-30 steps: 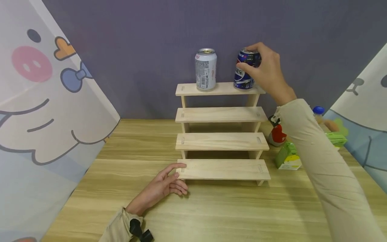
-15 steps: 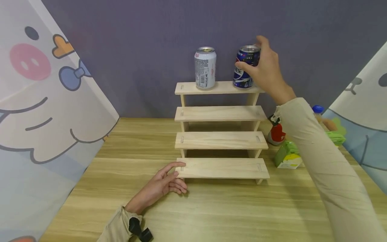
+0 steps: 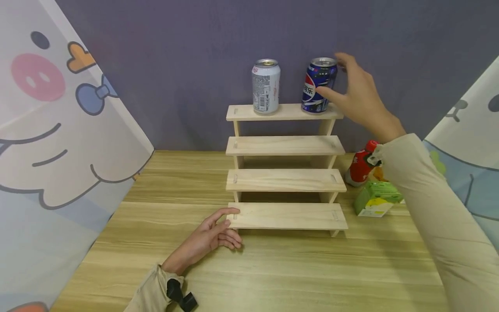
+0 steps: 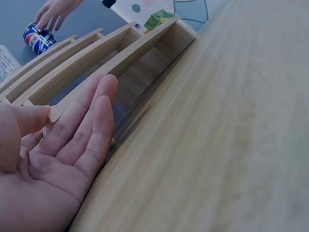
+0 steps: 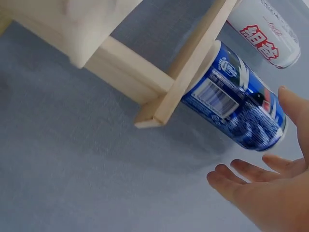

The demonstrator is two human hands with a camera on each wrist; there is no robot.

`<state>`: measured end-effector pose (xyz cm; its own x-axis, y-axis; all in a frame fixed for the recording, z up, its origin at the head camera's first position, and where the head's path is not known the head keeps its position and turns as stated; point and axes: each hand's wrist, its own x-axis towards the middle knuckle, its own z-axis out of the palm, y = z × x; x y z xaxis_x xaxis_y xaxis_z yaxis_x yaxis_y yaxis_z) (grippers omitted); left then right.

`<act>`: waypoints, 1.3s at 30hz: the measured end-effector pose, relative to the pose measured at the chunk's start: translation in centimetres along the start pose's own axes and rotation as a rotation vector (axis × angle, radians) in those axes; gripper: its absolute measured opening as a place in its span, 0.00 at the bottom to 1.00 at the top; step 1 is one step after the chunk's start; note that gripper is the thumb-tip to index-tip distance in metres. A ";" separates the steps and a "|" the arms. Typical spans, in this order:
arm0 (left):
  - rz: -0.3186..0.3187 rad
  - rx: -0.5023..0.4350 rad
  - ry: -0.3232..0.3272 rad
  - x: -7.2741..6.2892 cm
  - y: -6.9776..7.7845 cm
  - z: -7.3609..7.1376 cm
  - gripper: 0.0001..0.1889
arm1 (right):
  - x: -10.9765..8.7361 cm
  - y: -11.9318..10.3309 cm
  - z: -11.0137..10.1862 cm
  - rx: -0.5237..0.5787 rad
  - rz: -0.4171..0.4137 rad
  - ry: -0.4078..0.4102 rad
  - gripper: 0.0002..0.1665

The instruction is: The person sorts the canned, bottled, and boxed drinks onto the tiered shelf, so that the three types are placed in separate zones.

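Note:
A four-step wooden display rack (image 3: pixel 288 216) stands against the wall. On its top step a blue cola can (image 3: pixel 319 86) stands upright at the right, with a white can (image 3: pixel 266 88) to its left. My right hand (image 3: pixel 360 93) is just right of the blue can, thumb and fingers spread. The right wrist view shows a gap between those fingers (image 5: pixel 224 181) and the can. My left hand (image 3: pixel 212 234) holds the front left corner of the lowest step between thumb and index finger, its other fingers loosely bent below the board.
Right of the rack, a red bottle (image 3: pixel 359 169) and a green drink carton (image 3: pixel 376 200) stand on the wooden table (image 3: pixel 296 268), partly behind the right sleeve (image 3: pixel 432 199). A dark wall (image 3: pixel 187 78) rises behind the rack, with cartoon panels at both sides.
My right hand has let go of the blue can and drawn back to the right. The can stays on the top step. My left hand has not moved.

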<state>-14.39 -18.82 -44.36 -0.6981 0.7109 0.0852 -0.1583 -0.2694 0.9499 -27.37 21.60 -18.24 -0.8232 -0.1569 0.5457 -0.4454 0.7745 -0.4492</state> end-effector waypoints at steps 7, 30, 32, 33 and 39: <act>-0.005 0.010 0.001 0.0 0.2 0.0 0.22 | -3.1 0.2 -1.7 -0.043 -0.020 -0.006 0.47; -0.013 0.020 0.001 0.4 0.1 0.1 0.23 | -13.9 1.9 -3.3 -0.142 0.038 -0.085 0.43; -0.012 0.022 0.003 0.5 0.1 0.2 0.23 | -14.8 2.4 -3.1 -0.176 0.025 -0.079 0.42; -0.014 0.022 0.010 0.5 0.1 0.2 0.23 | -15.2 2.6 -2.9 -0.181 0.023 -0.084 0.41; -0.021 0.030 0.020 0.1 0.1 0.0 0.22 | -17.0 4.1 -1.7 -0.196 0.017 -0.136 0.39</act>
<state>-14.46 -18.73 -44.22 -0.7085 0.7032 0.0594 -0.1525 -0.2347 0.9600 -14.56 28.46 -28.17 -0.8760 -0.2135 0.4325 -0.3650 0.8797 -0.3049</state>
